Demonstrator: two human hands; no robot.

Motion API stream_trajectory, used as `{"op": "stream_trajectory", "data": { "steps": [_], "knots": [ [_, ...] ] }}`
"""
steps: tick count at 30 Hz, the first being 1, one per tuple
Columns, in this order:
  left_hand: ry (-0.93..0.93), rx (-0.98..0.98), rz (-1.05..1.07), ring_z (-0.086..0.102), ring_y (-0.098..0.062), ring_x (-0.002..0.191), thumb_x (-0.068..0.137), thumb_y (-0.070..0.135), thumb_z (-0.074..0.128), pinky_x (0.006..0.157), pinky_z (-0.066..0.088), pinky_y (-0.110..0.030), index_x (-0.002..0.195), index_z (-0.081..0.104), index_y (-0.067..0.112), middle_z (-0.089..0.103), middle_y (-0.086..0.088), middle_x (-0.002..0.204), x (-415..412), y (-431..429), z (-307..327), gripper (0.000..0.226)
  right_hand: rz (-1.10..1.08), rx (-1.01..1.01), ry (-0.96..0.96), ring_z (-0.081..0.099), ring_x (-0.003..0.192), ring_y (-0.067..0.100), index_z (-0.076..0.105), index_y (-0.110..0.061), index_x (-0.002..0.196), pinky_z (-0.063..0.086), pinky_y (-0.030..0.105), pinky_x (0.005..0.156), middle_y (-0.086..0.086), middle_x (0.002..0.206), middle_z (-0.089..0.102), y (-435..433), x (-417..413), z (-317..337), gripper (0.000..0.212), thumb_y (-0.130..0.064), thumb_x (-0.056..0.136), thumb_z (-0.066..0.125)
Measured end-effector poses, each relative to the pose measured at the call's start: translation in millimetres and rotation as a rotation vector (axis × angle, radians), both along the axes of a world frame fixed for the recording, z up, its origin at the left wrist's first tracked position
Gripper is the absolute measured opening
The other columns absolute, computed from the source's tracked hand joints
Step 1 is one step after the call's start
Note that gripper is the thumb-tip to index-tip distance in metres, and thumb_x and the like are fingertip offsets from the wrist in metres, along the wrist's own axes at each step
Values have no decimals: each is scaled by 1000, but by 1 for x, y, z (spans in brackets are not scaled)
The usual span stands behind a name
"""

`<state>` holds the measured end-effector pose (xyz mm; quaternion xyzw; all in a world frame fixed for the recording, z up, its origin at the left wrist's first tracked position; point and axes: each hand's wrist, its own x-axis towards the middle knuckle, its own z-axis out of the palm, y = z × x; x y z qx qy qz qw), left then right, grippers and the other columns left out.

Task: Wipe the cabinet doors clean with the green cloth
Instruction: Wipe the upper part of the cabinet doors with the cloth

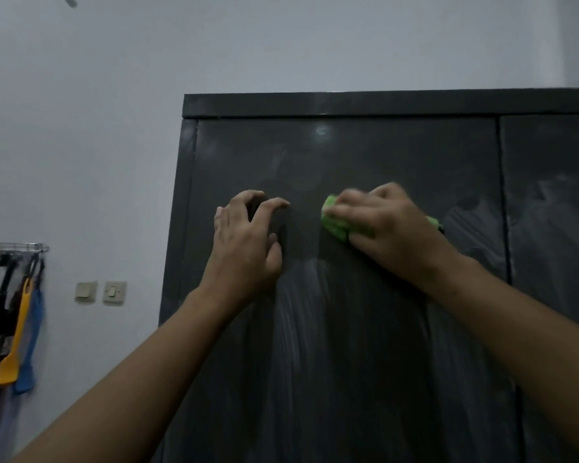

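A tall dark grey cabinet fills the middle and right. Its left door (348,329) shows pale, streaky wipe marks; the right door (555,228) has smears too. My right hand (388,225) presses a bunched green cloth (336,223) flat against the upper part of the left door, fingers spread over it and blurred. The cloth sticks out to the left of my fingers and a little on the right. My left hand (248,238) rests beside it on the same door, fingertips bent and touching the surface, holding nothing.
A white wall lies left of and above the cabinet. Two light switches (101,291) sit on the wall at mid height. At the far left a wire rack (14,247) holds hanging utensils, among them a yellow spatula (14,345) and a blue one.
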<state>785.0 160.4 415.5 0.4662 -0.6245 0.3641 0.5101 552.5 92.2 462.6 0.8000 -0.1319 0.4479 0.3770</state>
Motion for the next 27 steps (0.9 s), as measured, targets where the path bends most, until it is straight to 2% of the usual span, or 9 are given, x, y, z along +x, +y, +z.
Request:
{"op": "stream_trajectory", "data": {
  "steps": [4,9,12,15,17,19,23,25,27],
  "knots": [
    [12,-64,36,40,-29,127,85,15,62,108,37,-61,134,51,20,40,-11,135,-8,-5,8,51,-25,3,-343,53,88,31,67,-22,129,40,35,83,-10,119,66,-3,11,27,42,-20,89,53],
    [67,-121,-11,42,-22,118,82,13,54,106,40,-55,129,54,18,43,-8,126,-6,-7,12,47,12,112,-485,51,108,36,60,-13,137,39,38,95,6,128,62,17,64,61,50,-21,89,55],
    [198,-212,-138,39,-10,109,78,9,45,102,39,-24,123,56,15,46,-8,120,2,-2,14,47,62,216,-315,42,124,34,46,-7,148,30,34,106,11,142,52,34,97,61,72,-38,83,40],
    [297,-299,-190,43,-7,109,84,10,45,92,31,-7,123,56,13,49,-1,117,14,7,19,40,51,247,8,27,145,29,29,-2,155,11,18,114,16,160,32,41,108,51,69,-25,90,36],
    [327,-304,-155,47,-9,107,91,18,45,90,32,-9,124,57,15,52,3,114,19,12,26,35,47,346,125,14,153,22,21,-6,158,1,12,114,13,166,18,43,105,50,67,-8,95,43],
    [339,-242,-184,55,-12,98,98,21,44,86,43,-19,118,64,14,63,0,106,16,17,34,29,84,457,139,13,154,17,18,-12,160,5,13,114,7,167,17,46,100,51,71,-4,96,47],
    [316,-72,-58,56,-22,82,97,40,34,81,47,-47,76,61,22,61,-2,79,-8,27,42,39,137,600,130,28,149,15,23,-20,160,19,13,108,2,163,31,54,90,53,71,-8,96,52],
    [324,35,18,56,-28,92,87,53,28,86,46,-50,79,58,22,60,-4,86,-19,30,45,44,192,689,133,37,143,12,33,-17,157,27,16,111,2,155,43,61,83,55,74,-3,88,54],
    [351,99,-41,57,-33,99,84,59,29,89,49,-57,94,60,18,60,-7,98,-32,31,48,52,323,833,156,55,121,4,44,-13,151,42,16,98,1,132,60,63,70,58,73,4,80,55]
  ]
}}
